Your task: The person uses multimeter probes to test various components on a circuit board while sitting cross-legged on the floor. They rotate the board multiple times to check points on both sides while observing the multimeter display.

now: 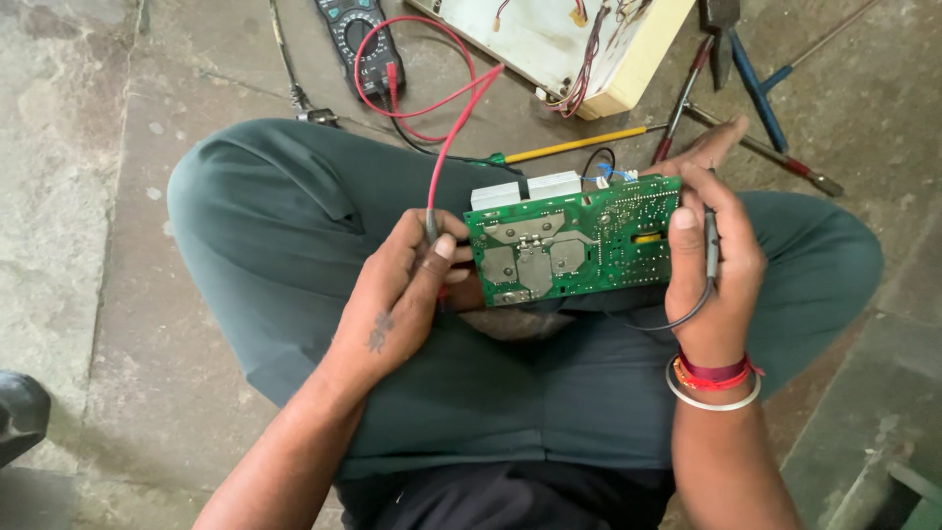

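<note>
A green circuit board (574, 240) with silver solder pads lies over my lap, held between both hands. My left hand (407, 290) grips its left edge and pinches a red test probe (461, 128), whose red lead curls up to the multimeter. My right hand (711, 265) holds the board's right edge together with a black test probe (710, 240); its black lead (667, 322) loops under the palm. White block components (525, 189) stick out behind the board's top edge.
A dark multimeter (358, 39) lies on the stone floor ahead. A cream-coloured casing (579, 49) with coloured wires sits at the top. A yellow-handled screwdriver (569, 147), a red-handled screwdriver (682, 103) and blue-handled pliers (751, 79) lie to the right.
</note>
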